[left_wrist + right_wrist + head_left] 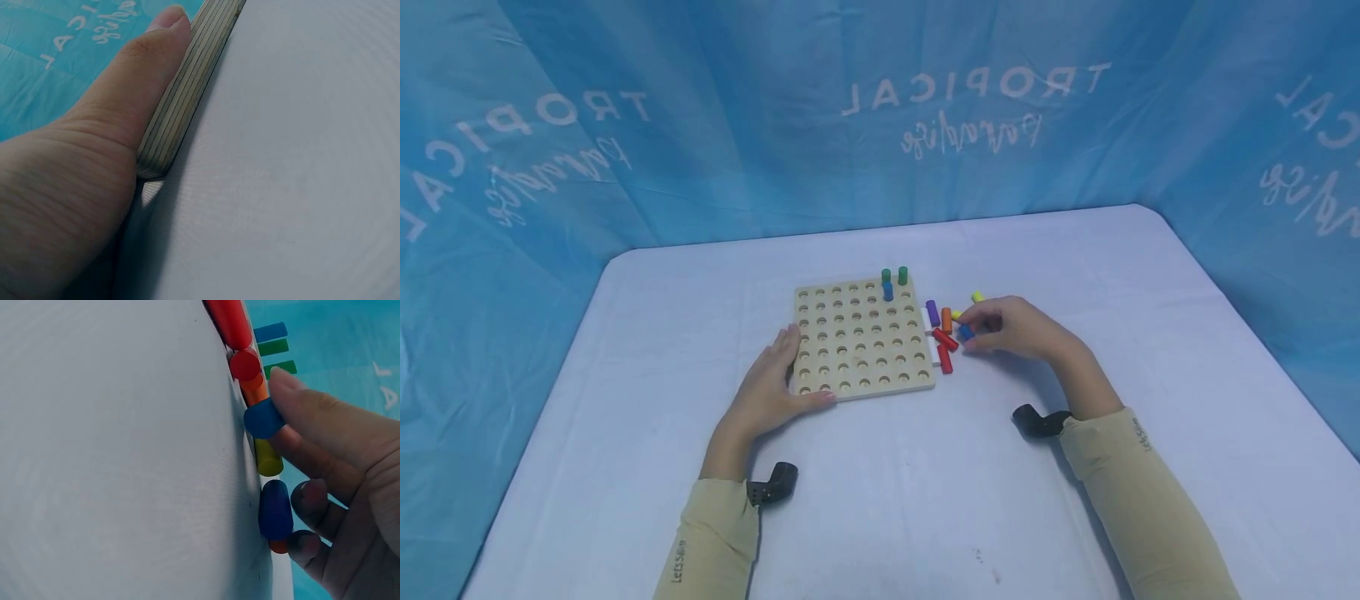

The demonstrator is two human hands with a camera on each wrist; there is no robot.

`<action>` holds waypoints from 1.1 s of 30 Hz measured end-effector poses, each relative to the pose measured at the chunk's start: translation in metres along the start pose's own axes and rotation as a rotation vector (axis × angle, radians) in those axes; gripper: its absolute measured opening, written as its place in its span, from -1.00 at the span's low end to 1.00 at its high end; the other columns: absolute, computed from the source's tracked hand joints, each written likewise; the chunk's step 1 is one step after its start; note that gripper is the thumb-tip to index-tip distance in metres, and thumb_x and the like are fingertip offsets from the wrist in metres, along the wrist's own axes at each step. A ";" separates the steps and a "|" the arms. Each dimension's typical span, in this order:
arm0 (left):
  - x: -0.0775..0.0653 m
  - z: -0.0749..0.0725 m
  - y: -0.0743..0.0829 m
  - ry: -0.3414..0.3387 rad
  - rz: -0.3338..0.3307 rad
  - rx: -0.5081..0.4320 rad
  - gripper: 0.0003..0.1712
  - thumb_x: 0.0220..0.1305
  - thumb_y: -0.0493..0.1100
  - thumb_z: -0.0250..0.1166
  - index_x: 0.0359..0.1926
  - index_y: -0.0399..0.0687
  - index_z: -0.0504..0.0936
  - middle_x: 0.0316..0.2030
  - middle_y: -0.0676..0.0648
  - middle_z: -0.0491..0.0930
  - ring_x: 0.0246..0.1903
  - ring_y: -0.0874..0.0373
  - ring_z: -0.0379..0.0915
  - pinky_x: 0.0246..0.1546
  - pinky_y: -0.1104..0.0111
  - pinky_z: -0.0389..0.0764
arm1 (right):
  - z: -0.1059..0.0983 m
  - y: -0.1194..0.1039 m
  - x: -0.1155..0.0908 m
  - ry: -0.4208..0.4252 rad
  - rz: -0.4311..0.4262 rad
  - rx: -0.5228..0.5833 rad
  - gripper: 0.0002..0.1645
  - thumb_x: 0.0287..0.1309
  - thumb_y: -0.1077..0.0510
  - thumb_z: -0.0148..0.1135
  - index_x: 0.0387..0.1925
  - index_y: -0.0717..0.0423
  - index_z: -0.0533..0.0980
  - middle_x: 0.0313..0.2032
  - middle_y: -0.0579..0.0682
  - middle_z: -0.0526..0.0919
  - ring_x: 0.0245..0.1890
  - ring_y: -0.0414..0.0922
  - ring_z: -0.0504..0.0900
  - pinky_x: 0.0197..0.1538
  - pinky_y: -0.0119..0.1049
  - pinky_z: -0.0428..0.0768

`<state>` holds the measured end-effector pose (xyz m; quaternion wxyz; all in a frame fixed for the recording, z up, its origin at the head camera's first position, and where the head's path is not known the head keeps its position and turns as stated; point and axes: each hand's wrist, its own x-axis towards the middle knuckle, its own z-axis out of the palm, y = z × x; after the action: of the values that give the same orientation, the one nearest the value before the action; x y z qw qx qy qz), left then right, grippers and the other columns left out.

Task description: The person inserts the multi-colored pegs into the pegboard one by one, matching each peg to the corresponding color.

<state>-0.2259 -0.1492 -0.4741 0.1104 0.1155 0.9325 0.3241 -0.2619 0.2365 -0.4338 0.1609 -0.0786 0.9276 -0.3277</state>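
A pale wooden pegboard [860, 337] with rows of round holes lies on the table. Two green pegs [903, 276] and a blue peg [888, 292] stand upright near its far right corner. My left hand [767, 379] rests at the near left corner, its straight thumb [134, 72] along the front edge and its fingers along the left side. Right of the board, my right hand [1018, 329] pinches a loose blue peg [263, 419] between thumb and index finger. In the right wrist view its other fingers are bent, beside a darker blue peg [275, 509].
Beside the board's right edge lie red pegs [945, 359], white pegs [934, 351], a purple peg [932, 313] and an orange peg [947, 321]. A yellow peg [977, 297] lies beyond the right hand. Blue printed curtains [820, 167] hang behind the white-covered table [880, 500].
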 end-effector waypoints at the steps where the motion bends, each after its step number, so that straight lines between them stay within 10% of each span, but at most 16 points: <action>1: 0.000 0.000 0.000 0.000 -0.001 -0.001 0.52 -0.17 0.51 0.45 0.59 0.07 -0.24 0.60 0.01 -0.25 0.59 0.00 -0.34 0.59 0.01 -0.20 | 0.000 0.000 0.000 0.004 0.000 0.006 -0.52 0.06 0.03 0.51 0.06 -0.13 0.64 -0.08 -0.07 0.67 -0.08 -0.05 0.53 -0.02 -0.22 0.58; 14: 0.000 -0.001 -0.002 0.008 0.006 -0.001 0.51 -0.16 0.52 0.44 0.59 0.07 -0.23 0.60 0.01 -0.25 0.59 0.00 -0.34 0.59 0.00 -0.19 | -0.005 -0.008 0.005 0.129 -0.029 0.051 -0.53 0.11 -0.03 0.46 0.08 -0.14 0.62 -0.12 -0.07 0.65 -0.33 -0.01 0.54 -0.36 -0.26 0.57; 33: 0.001 0.000 -0.002 0.004 -0.009 -0.002 0.52 -0.18 0.54 0.43 0.59 0.08 -0.24 0.60 0.00 -0.26 0.59 -0.04 -0.34 0.58 -0.01 -0.18 | -0.008 -0.024 0.024 0.246 -0.073 0.113 -0.57 0.18 -0.03 0.41 0.10 -0.13 0.62 -0.16 -0.11 0.65 -0.20 -0.05 0.50 -0.31 -0.23 0.55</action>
<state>-0.2266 -0.1503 -0.4758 0.1102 0.1106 0.9328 0.3248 -0.2865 0.2165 -0.4183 0.0382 -0.0623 0.9170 -0.3921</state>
